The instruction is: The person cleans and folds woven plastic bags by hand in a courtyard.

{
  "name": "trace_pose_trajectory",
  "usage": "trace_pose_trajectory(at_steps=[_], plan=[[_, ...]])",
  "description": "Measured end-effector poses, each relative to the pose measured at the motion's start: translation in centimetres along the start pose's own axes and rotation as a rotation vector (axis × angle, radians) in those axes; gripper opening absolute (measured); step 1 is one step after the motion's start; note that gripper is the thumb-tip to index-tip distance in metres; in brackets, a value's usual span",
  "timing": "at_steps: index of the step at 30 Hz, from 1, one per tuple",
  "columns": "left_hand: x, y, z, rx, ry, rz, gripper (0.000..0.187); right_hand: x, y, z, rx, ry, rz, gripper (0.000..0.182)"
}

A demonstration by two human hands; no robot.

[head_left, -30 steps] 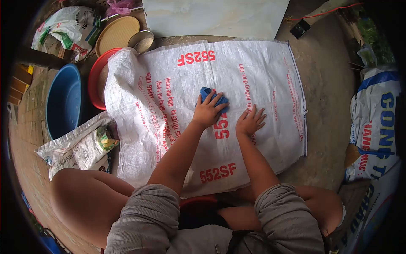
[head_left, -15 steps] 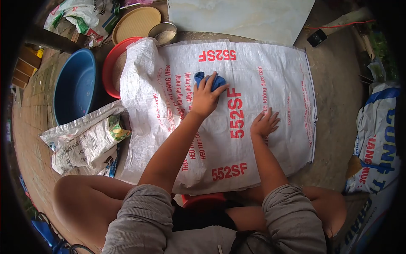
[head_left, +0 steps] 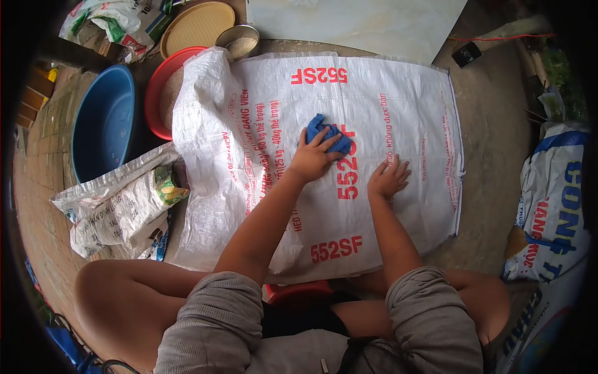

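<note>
Here, the left hand [head_left: 313, 161] presses a crumpled blue cloth [head_left: 328, 136] flat against a white woven sack [head_left: 398, 106] spread on the concrete floor [head_left: 492, 137]; fingers curled over the cloth, grip clamped on it, near the sack's middle over the red "552SF" print. The right hand [head_left: 387, 179] lies palm down on the sack just right of the left hand, fingers spread apart, holding nothing. Off the sack's far left corner: red basin [head_left: 156, 93], blue basin [head_left: 103, 124], small metal bowl [head_left: 240, 42]. Another printed bag [head_left: 115, 215] lies by the sack's left edge.
</note>
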State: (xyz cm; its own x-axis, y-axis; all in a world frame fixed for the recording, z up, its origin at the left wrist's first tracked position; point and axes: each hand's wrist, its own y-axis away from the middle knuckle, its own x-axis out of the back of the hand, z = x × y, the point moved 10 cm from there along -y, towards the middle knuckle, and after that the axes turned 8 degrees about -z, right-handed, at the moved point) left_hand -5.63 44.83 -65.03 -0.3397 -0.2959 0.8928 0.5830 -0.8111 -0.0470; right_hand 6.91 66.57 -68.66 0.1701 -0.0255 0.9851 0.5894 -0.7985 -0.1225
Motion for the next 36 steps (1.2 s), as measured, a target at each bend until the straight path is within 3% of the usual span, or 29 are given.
trace_pose_trajectory(at_steps=[3, 5, 8, 11, 14, 16, 18, 19, 20, 21, 23, 27, 31, 33, 34, 36], plan=[[2.5, 0.8, -8.4, 0.43, 0.021, 0.141, 0.036, -0.1, 0.1, 0.1, 0.005, -0.002, 0.009, 0.047], [4.2, 2.7, -12.3, 0.615, 0.062, 0.228, 0.037, -0.1, 0.2, 0.1, 0.002, 0.007, 0.013, 0.047], [5.8, 4.1, -14.9, 0.671, 0.176, 0.481, 0.04, 0.1, 0.0, 0.0, 0.008, 0.027, 0.018, 0.047], [6.1, 3.4, -13.2, 0.82, 0.258, 0.508, 0.042, 0.1, 0.1, 0.2, 0.005, 0.021, 0.017, 0.047], [6.6, -1.4, -4.5, 0.369, 0.155, 0.486, 0.045, 0.1, 0.1, 0.1, 0.009, -0.015, 0.014, 0.047], [4.3, -3.9, 1.9, 0.126, 0.241, 0.306, 0.05, 0.2, 0.1, 0.3, 0.007, -0.03, 0.012, 0.048], [-2.1, -4.2, 7.3, -0.052, 0.266, -0.062, 0.067, 0.3, 0.1, 0.2, 0.017, -0.039, 0.007, 0.048], [-5.3, -3.0, 9.4, -0.051, 0.255, -0.457, 0.074, 0.2, -0.1, 0.2, 0.018, -0.038, 0.008, 0.048], [-6.7, -1.5, 11.1, -0.171, -0.009, -0.416, 0.073, -0.4, -0.3, 0.6, -0.003, -0.026, -0.004, 0.048], [-8.0, -0.6, 11.2, -0.168, -0.007, -0.416, 0.073, -0.9, -0.4, 1.0, -0.023, -0.015, -0.018, 0.048], [-7.0, 0.0, 10.6, -0.128, 0.007, -0.156, 0.067, -0.9, -0.4, 0.8, -0.019, -0.011, -0.009, 0.048], [-5.6, -0.4, 8.3, -0.264, -0.05, -0.231, 0.052, -0.2, 0.0, 0.5, 0.014, 0.005, 0.038, 0.048], [-1.2, -2.2, 0.1, 0.078, -0.004, -0.143, 0.056, 0.1, 0.1, 0.2, 0.017, -0.004, 0.037, 0.047], [1.2, -1.7, -5.2, 0.259, -0.015, 0.034, 0.062, 0.1, 0.1, 0.1, 0.021, 0.001, 0.029, 0.047], [2.2, -1.0, -8.0, 0.382, -0.02, 0.075, 0.054, 0.1, 0.1, 0.1, 0.021, 0.001, 0.029, 0.047], [3.4, 0.3, -12.5, 0.464, 0.055, 0.118, 0.06, 0.3, 0.1, 0.1, 0.024, -0.002, 0.036, 0.048]])
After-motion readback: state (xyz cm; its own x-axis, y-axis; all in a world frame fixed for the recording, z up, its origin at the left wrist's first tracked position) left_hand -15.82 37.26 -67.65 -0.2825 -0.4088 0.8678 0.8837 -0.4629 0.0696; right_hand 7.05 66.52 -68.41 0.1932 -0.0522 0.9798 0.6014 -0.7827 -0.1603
